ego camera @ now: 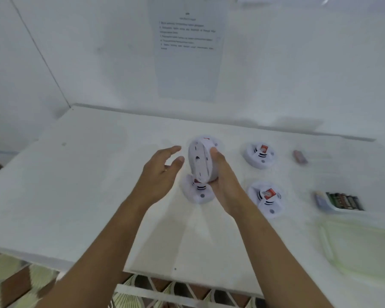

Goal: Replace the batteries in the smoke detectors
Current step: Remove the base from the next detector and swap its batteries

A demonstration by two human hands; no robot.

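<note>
My right hand point(225, 181) grips a white round smoke detector point(201, 160), lifted off the table and tilted on edge with its back facing left. My left hand point(162, 172) hovers just left of it, fingers spread and relaxed, holding nothing. Under the lifted one, another smoke detector point(197, 192) rests on the table. Two more smoke detectors with red labels lie to the right, one farther back point(260, 154) and one nearer point(267, 198). A white tray of batteries point(343, 201) sits at the right.
The white table point(87, 185) runs up to a white wall carrying a printed instruction sheet point(187, 47). A single small battery point(300, 156) lies at the back right. A translucent plastic lid or container point(360, 247) lies at the near right. The table's front edge is close below.
</note>
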